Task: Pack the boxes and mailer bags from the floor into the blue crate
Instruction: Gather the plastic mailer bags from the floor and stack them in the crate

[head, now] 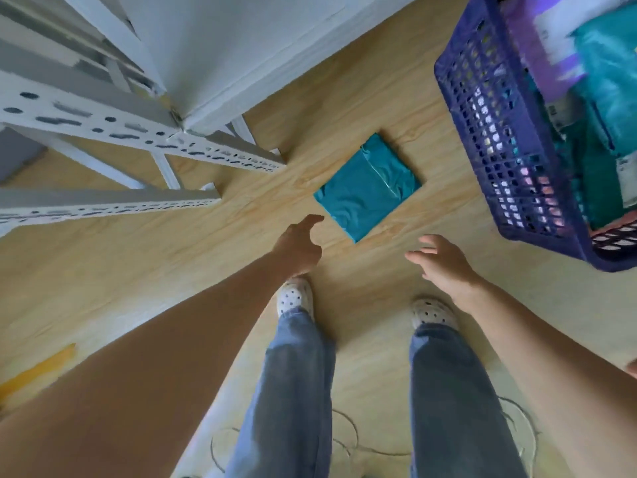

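While you stand bent over the wooden floor (pixel 241 229), the white slotted shelving frame (pixel 138 132) fills your far left, its legs planted on the boards. A yellow strip (pixel 38 370) lies on the floor at your lower left, well apart from everything else.

Your left hand (pixel 298 246) is stretched out in front of you, above your left shoe (pixel 294 298). Its fingers are loosely extended, one pointing toward the near left corner of the teal mailer bag (pixel 367 188). It holds nothing, and you cannot tell from this angle whether the fingertip touches the bag; it looks just short of it.

That bag lies flat on the floor between the shelving and the crate. It sits turned like a diamond, one corner aimed at you, with a taped seam across its top.

Your right hand (pixel 444 262) hovers to the right of the bag's near corner, above your right shoe (pixel 432 313). Its fingers are spread and straight, its grasp empty, and it is clear of the bag.

On your far right stands the blue crate (pixel 499 139), its perforated wall facing the bag on the floor. Inside it you can see teal bags (pixel 606 63) with white labels and a purple bag (pixel 537 39) toward the back, stacked loosely against one another.
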Demonstrator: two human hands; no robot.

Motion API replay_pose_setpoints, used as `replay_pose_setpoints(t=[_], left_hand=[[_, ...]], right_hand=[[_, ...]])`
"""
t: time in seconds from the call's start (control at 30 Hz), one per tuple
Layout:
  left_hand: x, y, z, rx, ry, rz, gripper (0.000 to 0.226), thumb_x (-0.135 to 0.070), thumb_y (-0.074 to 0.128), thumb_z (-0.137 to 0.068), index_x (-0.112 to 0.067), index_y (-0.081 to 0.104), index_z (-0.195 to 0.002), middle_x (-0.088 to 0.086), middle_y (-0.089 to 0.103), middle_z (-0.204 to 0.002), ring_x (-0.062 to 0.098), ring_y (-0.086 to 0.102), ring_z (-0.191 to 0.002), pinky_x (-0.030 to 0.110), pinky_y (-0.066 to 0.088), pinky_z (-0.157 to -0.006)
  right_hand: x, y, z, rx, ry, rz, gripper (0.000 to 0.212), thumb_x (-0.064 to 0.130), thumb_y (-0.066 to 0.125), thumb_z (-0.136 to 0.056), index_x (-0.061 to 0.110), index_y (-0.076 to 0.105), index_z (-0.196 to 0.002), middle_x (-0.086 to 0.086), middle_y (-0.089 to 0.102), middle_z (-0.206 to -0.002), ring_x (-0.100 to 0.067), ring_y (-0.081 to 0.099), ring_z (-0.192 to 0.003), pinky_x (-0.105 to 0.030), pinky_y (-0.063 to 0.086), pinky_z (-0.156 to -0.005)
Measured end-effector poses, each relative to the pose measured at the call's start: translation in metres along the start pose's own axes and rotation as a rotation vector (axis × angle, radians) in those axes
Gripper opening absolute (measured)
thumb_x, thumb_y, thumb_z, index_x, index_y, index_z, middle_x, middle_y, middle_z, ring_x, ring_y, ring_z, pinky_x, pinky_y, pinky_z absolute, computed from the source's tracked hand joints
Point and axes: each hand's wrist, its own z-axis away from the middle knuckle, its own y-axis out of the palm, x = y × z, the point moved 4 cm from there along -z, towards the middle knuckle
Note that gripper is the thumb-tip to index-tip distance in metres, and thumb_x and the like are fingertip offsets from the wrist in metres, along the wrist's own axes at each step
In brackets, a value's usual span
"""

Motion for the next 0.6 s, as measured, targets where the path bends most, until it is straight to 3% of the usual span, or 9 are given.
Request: replay_pose_setpoints(t=[0.07,0.17,0.27,0.4,0.47,0.53,0.6], left_hand=[[0.004,-0.003,-0.047,-0.012,0.049,-0.121,0.062,-0.005,0.047,-0.089,-0.029,0.031,-0.144,0.011,0.041,-0.144,0.027,0.059,-0.100,0.027,0.043,-0.068],[0.009,0.004,-0.109,-0.015,0.102,-0.224,0.060,-0.008,0.045,-0.090,-0.029,0.031,-0.144,0.007,0.037,-0.148,0.023,0.056,-0.103,0.025,0.041,-0.070],[0.020,0.024,-0.164,0.011,0.147,-0.293,0.057,-0.009,0.044,-0.092,-0.028,0.030,-0.145,0.007,0.033,-0.150,0.027,0.048,-0.122,0.029,0.042,-0.083],[0.035,0.051,-0.230,0.018,0.186,-0.316,0.061,-0.010,0.045,-0.092,-0.030,0.026,-0.146,0.010,0.032,-0.149,0.028,0.044,-0.128,0.029,0.041,-0.090],[0.042,0.059,-0.253,0.023,0.180,-0.333,0.068,-0.009,0.045,-0.092,-0.034,0.019,-0.149,0.012,0.021,-0.154,0.027,0.033,-0.137,0.031,0.039,-0.099],[0.048,0.065,-0.270,0.040,0.174,-0.367,0.072,-0.010,0.046,-0.092,-0.038,0.014,-0.149,0.011,0.007,-0.158,0.028,0.028,-0.141,0.030,0.039,-0.099],[0.054,0.069,-0.280,0.051,0.186,-0.368,0.074,-0.009,0.047,-0.090,-0.039,0.014,-0.149,0.007,0.005,-0.159,0.026,0.032,-0.139,0.027,0.040,-0.095]], right_hand=[[-0.007,0.022,-0.035,-0.026,0.021,-0.043,0.052,0.023,0.059,-0.092,0.015,0.040,-0.140,-0.008,0.047,-0.141,-0.023,0.048,-0.126,-0.044,0.041,-0.106],[-0.020,0.051,-0.082,-0.060,0.063,-0.123,0.050,0.021,0.058,-0.092,0.013,0.043,-0.140,-0.008,0.047,-0.140,-0.022,0.049,-0.125,-0.041,0.042,-0.105],[-0.034,0.076,-0.128,-0.071,0.090,-0.209,0.050,0.021,0.058,-0.092,0.012,0.044,-0.139,-0.007,0.049,-0.139,-0.021,0.051,-0.121,-0.039,0.044,-0.103],[-0.045,0.097,-0.184,-0.092,0.114,-0.339,0.054,0.022,0.062,-0.090,0.011,0.043,-0.139,-0.006,0.051,-0.136,-0.020,0.053,-0.118,-0.039,0.045,-0.102],[-0.048,0.101,-0.206,-0.105,0.121,-0.408,0.050,0.020,0.061,-0.090,0.012,0.045,-0.136,-0.005,0.052,-0.133,-0.019,0.055,-0.112,-0.040,0.046,-0.101],[-0.050,0.100,-0.222,-0.112,0.124,-0.512,0.044,0.016,0.058,-0.092,0.011,0.047,-0.135,-0.004,0.055,-0.127,-0.020,0.058,-0.108,-0.036,0.049,-0.097],[-0.053,0.100,-0.234,-0.113,0.139,-0.622,0.043,0.014,0.056,-0.093,0.011,0.047,-0.135,-0.004,0.057,-0.126,-0.021,0.058,-0.113,-0.032,0.051,-0.093]])
